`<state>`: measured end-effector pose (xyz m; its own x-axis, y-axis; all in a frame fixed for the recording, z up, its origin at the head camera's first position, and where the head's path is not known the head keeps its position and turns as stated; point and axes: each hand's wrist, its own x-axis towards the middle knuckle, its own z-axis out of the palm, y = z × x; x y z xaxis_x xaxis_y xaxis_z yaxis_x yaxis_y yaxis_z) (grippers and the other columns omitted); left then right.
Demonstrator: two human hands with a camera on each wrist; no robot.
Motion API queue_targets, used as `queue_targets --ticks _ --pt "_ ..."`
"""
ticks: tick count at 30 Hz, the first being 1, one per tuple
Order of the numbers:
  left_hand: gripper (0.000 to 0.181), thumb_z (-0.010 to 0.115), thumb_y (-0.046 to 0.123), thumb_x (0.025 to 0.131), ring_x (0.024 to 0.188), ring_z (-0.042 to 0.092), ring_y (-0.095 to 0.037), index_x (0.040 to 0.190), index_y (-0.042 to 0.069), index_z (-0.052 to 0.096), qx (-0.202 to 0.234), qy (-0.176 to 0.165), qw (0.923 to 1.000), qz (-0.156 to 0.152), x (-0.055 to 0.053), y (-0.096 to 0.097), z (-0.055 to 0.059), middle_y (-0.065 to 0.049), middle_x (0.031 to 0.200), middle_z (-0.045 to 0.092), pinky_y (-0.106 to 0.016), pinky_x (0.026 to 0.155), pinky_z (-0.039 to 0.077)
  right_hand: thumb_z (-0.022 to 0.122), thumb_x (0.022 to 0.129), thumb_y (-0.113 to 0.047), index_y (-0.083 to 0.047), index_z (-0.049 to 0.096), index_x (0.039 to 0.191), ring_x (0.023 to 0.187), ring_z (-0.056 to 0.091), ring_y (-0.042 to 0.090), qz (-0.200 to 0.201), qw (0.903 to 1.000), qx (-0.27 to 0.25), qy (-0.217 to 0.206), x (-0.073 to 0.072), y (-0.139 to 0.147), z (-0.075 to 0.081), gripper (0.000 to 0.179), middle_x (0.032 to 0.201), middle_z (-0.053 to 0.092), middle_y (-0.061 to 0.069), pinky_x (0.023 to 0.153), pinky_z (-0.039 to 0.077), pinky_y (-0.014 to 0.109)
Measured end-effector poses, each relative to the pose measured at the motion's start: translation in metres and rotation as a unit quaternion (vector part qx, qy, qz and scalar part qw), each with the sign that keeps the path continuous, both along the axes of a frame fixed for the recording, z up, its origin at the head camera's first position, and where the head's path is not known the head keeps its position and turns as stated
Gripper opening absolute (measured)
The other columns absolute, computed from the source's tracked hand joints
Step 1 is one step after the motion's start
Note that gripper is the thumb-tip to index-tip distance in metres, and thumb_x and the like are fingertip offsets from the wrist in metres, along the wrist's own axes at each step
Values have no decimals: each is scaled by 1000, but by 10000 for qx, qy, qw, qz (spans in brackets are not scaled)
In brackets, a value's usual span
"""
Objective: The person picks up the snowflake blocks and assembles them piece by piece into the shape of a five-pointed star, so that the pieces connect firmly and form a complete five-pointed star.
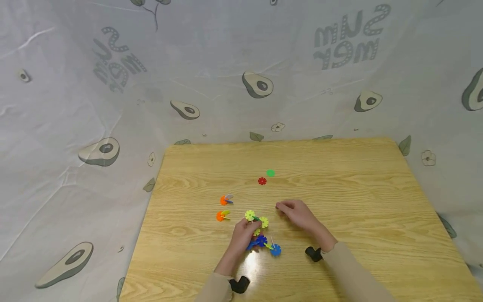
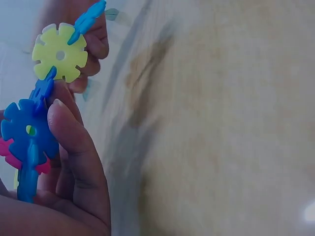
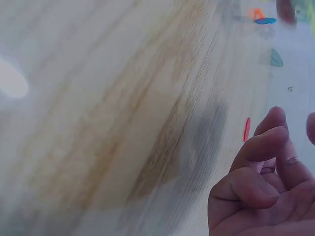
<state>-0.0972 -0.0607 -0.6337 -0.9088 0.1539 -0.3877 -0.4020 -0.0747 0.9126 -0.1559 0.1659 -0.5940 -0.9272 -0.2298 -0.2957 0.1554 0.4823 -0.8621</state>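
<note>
A yellow-brown wooden table [image 1: 339, 176] with wavy lines stands by a pale, wrinkly sheet [image 1: 211, 50] that hangs behind it and at both sides, with avocados [image 1: 258, 85], leaves [image 1: 256, 136], little flowers [image 1: 278, 127] and backward "summer" words [image 1: 345, 37] printed on it, and a white shiny spot [image 1: 250, 265] glows on the wood

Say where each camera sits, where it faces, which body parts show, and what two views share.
Head: on the head, facing forward and down over the wooden table; left hand, right hand and sleeves show.
Left wrist: on that wrist, facing linked notched discs; the left hand shows holding them, apparently the right hand beyond.
Right wrist: on that wrist, facing along the table; the right hand's curled fingers show.
Head and left wrist share the linked notched discs.
</note>
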Motion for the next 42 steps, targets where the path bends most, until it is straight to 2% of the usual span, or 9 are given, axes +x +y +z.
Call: queue_targets --ticks 7,12,17,22,30,32,34,38,42 --pt "37 68 40 100 55 54 -9 101 4 61 -108 -629 9976 260 46 -45 3 -3 74 66 -26 42 51 63 104 -27 -8 75 118 91 61 16 533 9969 464 335 -19 -21 -4 27 103 70 0 83 51 38" --pt "38 63 43 102 58 52 -10 104 5 61 -350 -1024 9929 486 72 -73 7 -1 75 63 -25 43 50 62 103 -23 -9 74 116 78 57 13 1397 9806 881 1060 -30 -63 -4 22 90 64 -6 75 50 36" --pt "35 64 38 102 56 55 -9 105 3 60 -279 -1085 9914 681 84 -87 10 -1 76 65 -25 44 49 62 103 -26 -9 72 123 86 61 14 2109 9466 1490 1933 -35 -106 -4 27 101 64 -4 75 53 35" --pt "28 67 30 100 54 58 -9 105 3 61 -121 -1034 9918 741 92 -93 12 -1 74 67 -24 44 48 67 100 -36 -12 73 123 88 64 14 2520 9120 2217 2359 -36 -135 -8 33 113 63 -1 71 54 31" --pt "27 68 28 99 53 57 -8 104 3 62 -228 -1083 9908 777 99 -95 9 -1 75 67 -24 43 49 73 89 -38 -16 71 90 63 54 14 2978 8544 3353 2625 -35 -157 -14 22 106 58 3 53 49 30" --pt "26 68 29 99 54 56 -9 105 3 63 -300 -1103 9904 784 99 -96 8 -2 76 67 -24 43 49 73 90 -37 -17 71 87 66 58 15 2991 8540 3386 2582 -33 -157 -14 20 113 62 6 53 50 31" --pt "26 68 29 99 54 55 -9 105 4 63 -335 -1117 9899 810 99 -95 8 -2 77 67 -25 43 49 72 91 -36 -16 72 89 75 64 17 2918 8619 3299 2513 -31 -155 -15 20 120 64 8 56 52 32" --pt "25 69 29 98 56 53 -10 107 6 63 -425 -982 9912 785 90 -93 11 -2 77 68 -26 44 48 72 93 -37 -13 75 106 92 67 20 2573 8977 2755 2279 -28 -144 -14 28 117 67 4 70 56 36" --pt "25 71 26 97 53 54 -9 107 6 61 -323 -687 9950 648 73 -86 14 -1 75 68 -25 44 49 70 97 -36 -8 71 116 80 64 17 2307 9299 2132 1914 -27 -126 -8 34 97 69 0 73 55 38"
